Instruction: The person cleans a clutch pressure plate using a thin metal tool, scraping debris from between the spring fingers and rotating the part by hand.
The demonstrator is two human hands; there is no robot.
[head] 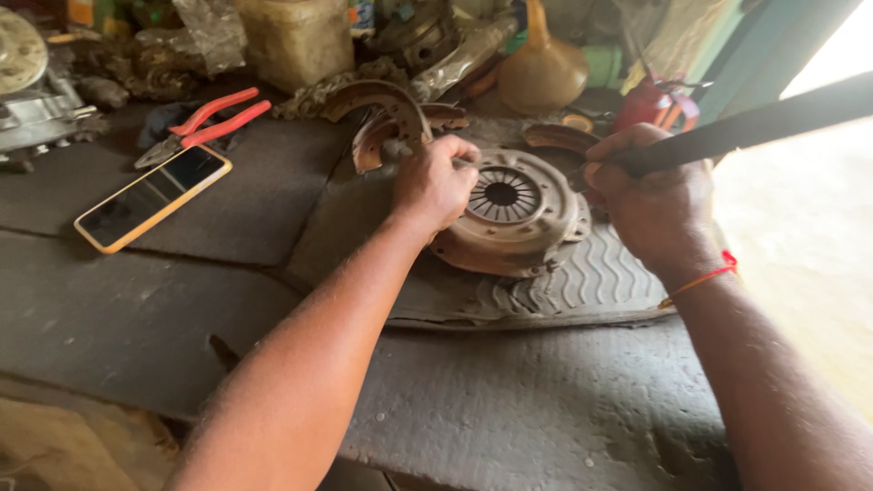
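My dusty grey workbench (pixel 136 318) carries a ribbed rubber mat (pixel 582 286), a phone (pixel 153 196), red-handled pliers (pixel 202 123) and rusty brake shoes (pixel 391 118).

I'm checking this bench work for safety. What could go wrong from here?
The right hand grips a long dark bar right beside the rusty round clutch plate; if it slips, it may hit the left hand resting on the plate's rim. The plate sits on a ribbed rubber mat and might shift under force. The phone and red-handled pliers lie close by and might get knocked.
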